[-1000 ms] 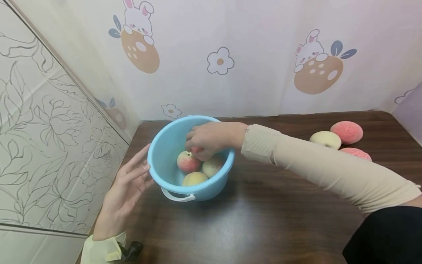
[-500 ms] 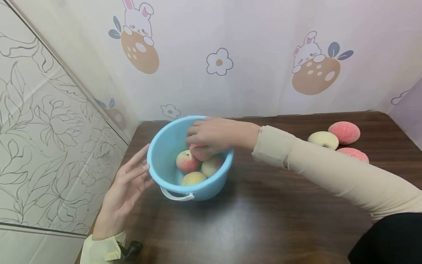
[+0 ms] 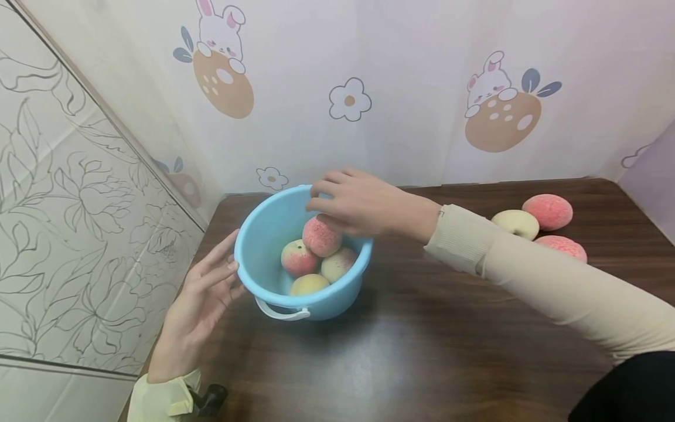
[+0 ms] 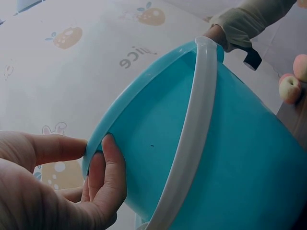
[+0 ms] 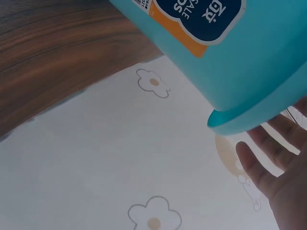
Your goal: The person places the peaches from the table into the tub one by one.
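A light blue bucket stands at the left of the table, its white handle hanging down in front. My left hand grips its left rim; in the left wrist view, the fingertips press against the rim and the wall just below it. Inside lie several peaches: a red peach on top, a red-and-yellow peach, a pale one and a yellow one. My right hand hovers over the far right rim, fingers loosely spread with nothing in them, close beside the red peach.
Beyond my right forearm, at the table's back right, lie a pale yellow peach and two pink peaches, one behind and one in front. A patterned wall covering borders the back; a white panel rises on the left.
My right hand has let go of the red peach, which now rests on the others, and has risen up and to the right. My left hand has stayed at the rim.
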{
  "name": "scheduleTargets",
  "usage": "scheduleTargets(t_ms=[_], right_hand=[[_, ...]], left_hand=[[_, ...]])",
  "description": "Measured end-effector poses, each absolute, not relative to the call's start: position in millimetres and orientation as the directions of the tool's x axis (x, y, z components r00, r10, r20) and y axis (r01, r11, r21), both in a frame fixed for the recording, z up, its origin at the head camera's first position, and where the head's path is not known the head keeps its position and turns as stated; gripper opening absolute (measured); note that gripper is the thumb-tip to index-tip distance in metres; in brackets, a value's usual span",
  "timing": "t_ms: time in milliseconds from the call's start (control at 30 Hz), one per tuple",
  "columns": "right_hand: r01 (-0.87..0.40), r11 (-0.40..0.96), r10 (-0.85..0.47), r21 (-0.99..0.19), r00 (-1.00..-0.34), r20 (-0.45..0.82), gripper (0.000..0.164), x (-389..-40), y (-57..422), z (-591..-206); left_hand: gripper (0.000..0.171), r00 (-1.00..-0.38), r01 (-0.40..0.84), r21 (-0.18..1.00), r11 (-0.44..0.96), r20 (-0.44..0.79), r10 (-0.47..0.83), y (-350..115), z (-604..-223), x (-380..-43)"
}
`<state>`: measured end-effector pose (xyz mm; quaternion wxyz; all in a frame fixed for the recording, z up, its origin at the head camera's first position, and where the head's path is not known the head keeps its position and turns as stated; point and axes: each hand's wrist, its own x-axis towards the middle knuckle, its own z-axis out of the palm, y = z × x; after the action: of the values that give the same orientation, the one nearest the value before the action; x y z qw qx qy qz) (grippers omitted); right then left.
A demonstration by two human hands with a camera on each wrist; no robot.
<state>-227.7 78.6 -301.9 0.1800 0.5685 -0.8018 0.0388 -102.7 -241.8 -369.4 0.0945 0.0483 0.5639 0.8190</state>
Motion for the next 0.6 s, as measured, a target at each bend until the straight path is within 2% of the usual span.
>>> scheduleTargets(t_ms=[333, 600], right_hand=[[-0.873, 0.468, -0.837, 0.137, -0.388, 0.385, 0.032, -221.3, 95.6, -297.0], [-0.837, 0.524, -0.787, 0.158, -0.405, 0.465, 0.029, -212.0, 117.1, -301.2]], left_hand=[[0.062, -0.977, -0.101, 0.925, -0.367, -0.023, 0.212, -242.5, -370.4, -103.0], [0.061, -0.977, -0.095, 0.922, -0.375, -0.014, 0.214, -242.5, -370.3, -103.0]])
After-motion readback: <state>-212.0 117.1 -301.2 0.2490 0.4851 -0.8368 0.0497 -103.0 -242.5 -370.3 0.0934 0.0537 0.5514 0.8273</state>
